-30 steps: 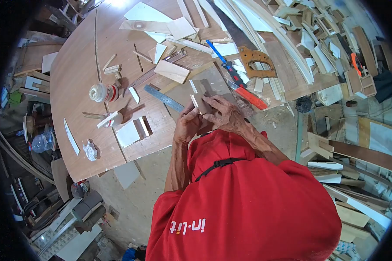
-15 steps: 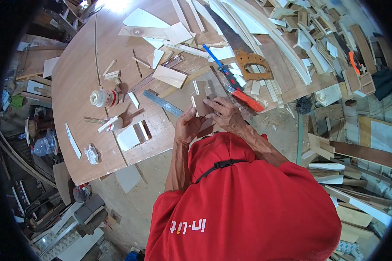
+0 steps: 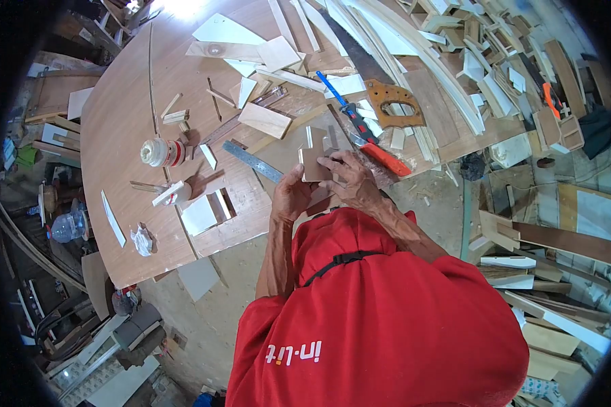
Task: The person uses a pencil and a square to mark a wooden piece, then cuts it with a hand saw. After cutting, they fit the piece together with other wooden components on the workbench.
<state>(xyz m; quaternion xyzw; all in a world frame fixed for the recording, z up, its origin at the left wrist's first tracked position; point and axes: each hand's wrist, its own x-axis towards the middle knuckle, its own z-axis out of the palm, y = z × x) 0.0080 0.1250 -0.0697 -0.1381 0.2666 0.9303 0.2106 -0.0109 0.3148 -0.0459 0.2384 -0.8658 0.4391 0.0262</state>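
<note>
Brown-faced wooden piece [image 3: 312, 163]: three-o'clock side partly hidden by right hand [image 3: 353, 182]. Red fabric garment [image 3: 400, 319]: cut off at six o'clock.

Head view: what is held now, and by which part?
A small wooden piece: the left hand grips its lower left edge, the right hand its right side.

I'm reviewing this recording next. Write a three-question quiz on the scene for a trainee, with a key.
1. Multiple choice: what do the left hand and the right hand both hold?
A) a jar
B) a small wooden piece
C) a plastic bottle

2. True or false: the grey metal strip lies on the table, outside either hand's grip.

3. Fill in the blank: the handle of the handsaw lying on the table is ____ in colour.

Key: 1. B; 2. True; 3. brown.
</note>
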